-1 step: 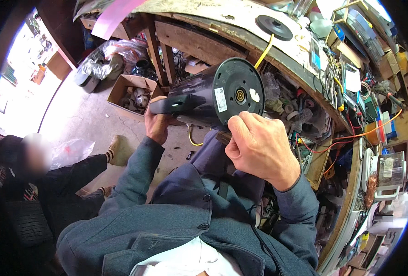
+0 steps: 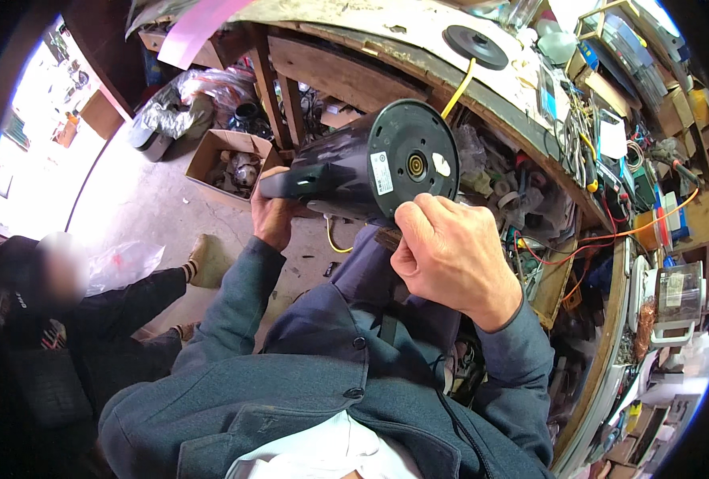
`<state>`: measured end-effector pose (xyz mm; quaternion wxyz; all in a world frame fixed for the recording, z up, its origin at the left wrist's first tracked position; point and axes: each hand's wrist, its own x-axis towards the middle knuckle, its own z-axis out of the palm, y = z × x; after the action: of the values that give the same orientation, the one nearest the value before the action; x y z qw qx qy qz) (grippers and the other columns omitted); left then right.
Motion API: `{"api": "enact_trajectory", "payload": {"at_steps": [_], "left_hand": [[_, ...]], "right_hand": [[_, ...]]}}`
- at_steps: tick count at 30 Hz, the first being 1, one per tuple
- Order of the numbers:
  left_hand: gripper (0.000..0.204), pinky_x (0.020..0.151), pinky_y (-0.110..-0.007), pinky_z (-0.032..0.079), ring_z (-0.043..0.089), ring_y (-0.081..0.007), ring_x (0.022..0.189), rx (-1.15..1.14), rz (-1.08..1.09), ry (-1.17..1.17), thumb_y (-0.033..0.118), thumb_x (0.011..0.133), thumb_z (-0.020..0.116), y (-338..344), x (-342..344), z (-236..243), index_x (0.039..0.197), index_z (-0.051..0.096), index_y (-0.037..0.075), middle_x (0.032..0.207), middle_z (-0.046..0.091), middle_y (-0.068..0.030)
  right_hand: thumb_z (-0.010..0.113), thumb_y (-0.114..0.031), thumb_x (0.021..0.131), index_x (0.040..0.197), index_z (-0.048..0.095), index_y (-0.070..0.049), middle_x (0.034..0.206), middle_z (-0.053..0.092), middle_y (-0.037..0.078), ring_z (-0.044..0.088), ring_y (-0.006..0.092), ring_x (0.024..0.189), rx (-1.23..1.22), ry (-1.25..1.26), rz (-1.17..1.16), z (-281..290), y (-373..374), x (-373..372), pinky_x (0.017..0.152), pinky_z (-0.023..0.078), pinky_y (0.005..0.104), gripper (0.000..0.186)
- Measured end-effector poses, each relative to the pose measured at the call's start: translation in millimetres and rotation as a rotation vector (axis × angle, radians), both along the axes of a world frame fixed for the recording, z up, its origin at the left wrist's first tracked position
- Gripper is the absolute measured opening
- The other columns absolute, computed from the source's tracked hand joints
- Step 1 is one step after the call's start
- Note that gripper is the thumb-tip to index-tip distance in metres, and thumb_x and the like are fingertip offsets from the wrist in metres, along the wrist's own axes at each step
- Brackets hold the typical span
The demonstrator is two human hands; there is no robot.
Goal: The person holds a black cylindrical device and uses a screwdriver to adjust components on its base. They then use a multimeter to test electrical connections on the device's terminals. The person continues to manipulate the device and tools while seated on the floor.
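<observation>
A black electric kettle (image 2: 348, 164) lies tilted on its side in front of me, its round underside turned toward me on the right. That underside has a ringed connector in the middle and a white label by its edge. My left hand (image 2: 271, 217) grips the kettle at its handle end, with most of the fingers hidden behind it. Against the lower rim of the underside is my right hand (image 2: 460, 257), closed like a fist; whatever its fingers hold is hidden. On the bench beyond sits a black round kettle base (image 2: 476, 46) beside a yellow cable (image 2: 460, 89).
The wooden workbench (image 2: 346, 57) curves across the far side, with tools and wires crowded at its right. Below it stands an open cardboard box (image 2: 211, 188) of parts. A seated person (image 2: 123, 319) is at my left. Plastic bags (image 2: 175, 108) lie on the floor.
</observation>
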<state>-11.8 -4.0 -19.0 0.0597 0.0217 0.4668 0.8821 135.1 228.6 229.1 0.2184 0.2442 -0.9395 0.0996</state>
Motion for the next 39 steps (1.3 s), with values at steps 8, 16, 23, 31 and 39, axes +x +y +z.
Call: {"api": "enact_trajectory", "payload": {"at_steps": [8,16,23,31,39], "left_hand": [[0.037,0.067,-0.039,0.067,0.075,-0.0201,0.089,0.015,0.009,-0.018,0.017,0.098,0.076,2.7,-6.4,-12.0,0.132,0.063,0.012,0.112,0.073,-0.0072],[0.047,0.088,-0.037,0.064,0.073,-0.0236,0.107,-0.096,-0.131,-0.050,0.001,0.096,0.072,-30.3,-25.6,-24.5,0.140,0.059,0.007,0.128,0.069,-0.0101],[0.047,0.099,-0.031,0.054,0.066,-0.0169,0.110,-0.471,-0.119,0.349,0.003,0.092,0.081,-30.7,-27.8,47.4,0.134,0.060,0.004,0.122,0.068,-0.0052],[0.044,0.087,-0.035,0.054,0.068,-0.0246,0.096,-1.092,0.023,0.970,0.005,0.067,0.092,-23.0,-16.4,121.3,0.105,0.069,0.004,0.102,0.070,-0.0117],[0.062,0.061,-0.037,0.047,0.059,-0.0185,0.063,-1.064,-0.340,0.648,0.038,0.067,0.101,7.9,-1.2,176.8,0.099,0.060,0.004,0.071,0.060,-0.0114]], "right_hand": [[0.073,-0.005,0.069,0.085,0.058,-0.009,0.073,0.054,0.006,0.063,0.0256,0.065,-0.032,0.054,0.026,-4.6,8.3,-0.1,0.056,0.051,0.0387,0.022],[0.067,-0.014,0.081,0.084,0.056,-0.010,0.079,0.052,0.004,0.059,0.0208,0.074,-0.008,0.160,-0.094,-19.7,-7.3,-0.8,0.062,0.049,0.0347,0.012],[0.065,-0.013,0.085,0.090,0.059,-0.007,0.083,0.056,0.006,0.063,0.0219,0.078,-0.016,0.090,-0.132,-19.5,4.9,3.4,0.066,0.053,0.0345,0.009],[0.082,-0.016,0.077,0.090,0.059,-0.008,0.083,0.057,0.006,0.062,0.0257,0.078,-0.020,0.042,-0.121,-15.6,-0.7,3.8,0.065,0.052,0.0382,0.028],[0.073,-0.015,0.083,0.087,0.059,-0.008,0.082,0.058,0.007,0.065,0.0247,0.077,-0.028,0.070,-0.137,-12.2,5.4,4.1,0.064,0.053,0.0376,0.016]]}}
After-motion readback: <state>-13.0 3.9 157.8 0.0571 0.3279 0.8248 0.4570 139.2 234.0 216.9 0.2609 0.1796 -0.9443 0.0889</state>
